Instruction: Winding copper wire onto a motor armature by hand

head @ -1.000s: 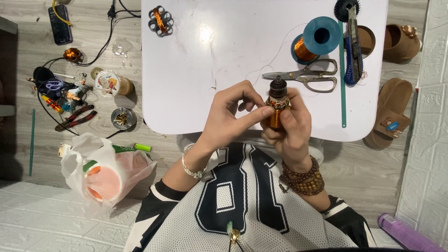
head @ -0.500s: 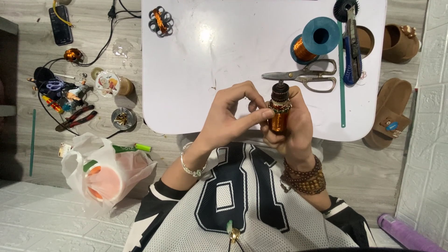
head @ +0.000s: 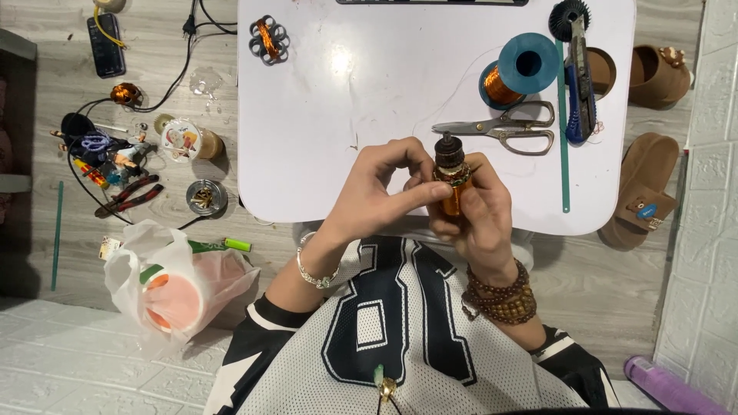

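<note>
My right hand [head: 480, 219] grips a small motor rotor [head: 450, 184] wound with copper wire, held upright with its dark shaft end up, over the near edge of the white table [head: 369, 115]. My left hand [head: 377, 196] pinches at the rotor's upper part with thumb and forefinger. A thin wire runs from the rotor toward a blue spool of copper wire [head: 516, 69] on the table.
Scissors [head: 500, 132], a blue utility knife [head: 578, 84], a green ruler [head: 563, 131] and a small wound coil [head: 269, 38] lie on the table. On the floor at left are pliers [head: 127, 196], tools, cables and a plastic bag [head: 169, 284]. Brown slippers [head: 642, 192] lie at right.
My left thumb and forefinger have shifted slightly along the rotor's top; the rotor stays in nearly the same place.
</note>
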